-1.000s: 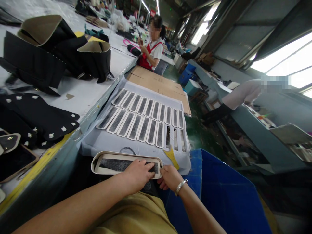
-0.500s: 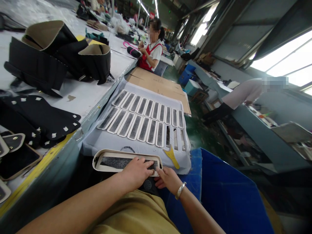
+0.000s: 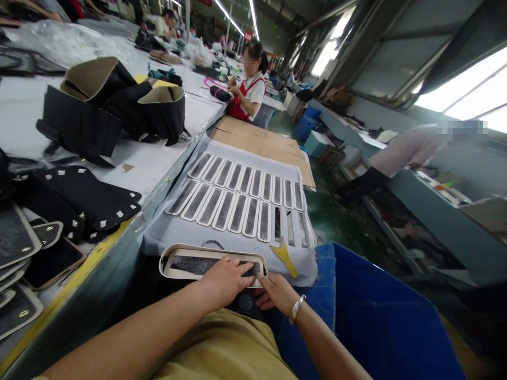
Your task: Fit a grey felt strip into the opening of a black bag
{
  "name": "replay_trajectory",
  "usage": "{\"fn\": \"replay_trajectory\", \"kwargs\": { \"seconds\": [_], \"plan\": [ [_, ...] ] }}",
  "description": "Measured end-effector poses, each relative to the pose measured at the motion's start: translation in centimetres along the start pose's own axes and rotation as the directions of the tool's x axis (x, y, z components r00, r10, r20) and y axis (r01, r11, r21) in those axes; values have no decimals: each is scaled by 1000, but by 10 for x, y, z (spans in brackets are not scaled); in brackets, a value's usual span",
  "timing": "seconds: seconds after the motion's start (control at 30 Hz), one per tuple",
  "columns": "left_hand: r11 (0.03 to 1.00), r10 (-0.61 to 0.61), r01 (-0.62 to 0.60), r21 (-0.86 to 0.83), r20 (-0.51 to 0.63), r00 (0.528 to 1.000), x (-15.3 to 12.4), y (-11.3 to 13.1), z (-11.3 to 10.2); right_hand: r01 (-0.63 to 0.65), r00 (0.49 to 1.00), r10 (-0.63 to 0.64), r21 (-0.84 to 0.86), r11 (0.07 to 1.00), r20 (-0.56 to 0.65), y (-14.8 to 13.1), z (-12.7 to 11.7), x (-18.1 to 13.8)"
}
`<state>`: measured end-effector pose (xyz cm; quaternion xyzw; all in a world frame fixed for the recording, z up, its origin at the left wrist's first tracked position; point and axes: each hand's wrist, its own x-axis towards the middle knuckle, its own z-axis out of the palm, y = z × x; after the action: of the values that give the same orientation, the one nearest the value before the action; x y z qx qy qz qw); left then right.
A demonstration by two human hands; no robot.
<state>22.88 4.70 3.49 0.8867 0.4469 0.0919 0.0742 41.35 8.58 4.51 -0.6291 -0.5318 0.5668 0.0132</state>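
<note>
At the far left, a stack of dark flat pieces (image 3: pixel 16 237) with pale edges, showing more than a second ago, thanks to a small turn of the view. Next, on the white table (image 3: pixel 152 163), black bag parts (image 3: pixel 81 124) and black flaps (image 3: pixel 89 198) with little white bits, all a bit farther right in view now.

Low in the middle, at the near edge of the gray cloth (image 3: pixel 178 232), the long pale piece (image 3: pixel 212 254) with a dark strip (image 3: pixel 192 264) inside. Also a bit farther right in view, but with the same two hands on it. Left hand (image 3: pixel 224 279): palm down, fingers a bit apart, tips resting on the dark strip near its right end. No way to tell how hard. Just behind, on the gray cloth, two rows of flat pale-edged pieces (image 3: pixel 225 211), lying just as before.

Right hand (image 3: pixel 279 292): pinching the right end of the long pale piece, thumb on top, other fingers below. Almost the same hold as a second ago. So, seemingly, still the same step, all at that right end. Near the right hand, a yellow tool (image 3: pixel 284 257), untouched. Last, a big blue bin (image 3: pixel 388 316).
</note>
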Motion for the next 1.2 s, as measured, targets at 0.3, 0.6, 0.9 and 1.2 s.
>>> {"fn": "replay_trajectory", "kwargs": {
  "seconds": [0.3,0.6,0.9,1.2],
  "plan": [
    [998,-55,58,-27,88,995,6,3,-4,40,999,-42,-148,988,-14,-6,-17,-9],
    [996,-79,81,-30,75,994,5,8,-4,22,999,-29,-152,988,-42,-10,-12,-7],
    [997,-62,65,-39,77,995,1,6,-6,83,993,-111,-396,915,-50,-11,-16,3],
    [998,-55,59,-35,88,995,5,5,-7,161,970,-242,-827,539,32,-23,-16,2]
  ]
}}
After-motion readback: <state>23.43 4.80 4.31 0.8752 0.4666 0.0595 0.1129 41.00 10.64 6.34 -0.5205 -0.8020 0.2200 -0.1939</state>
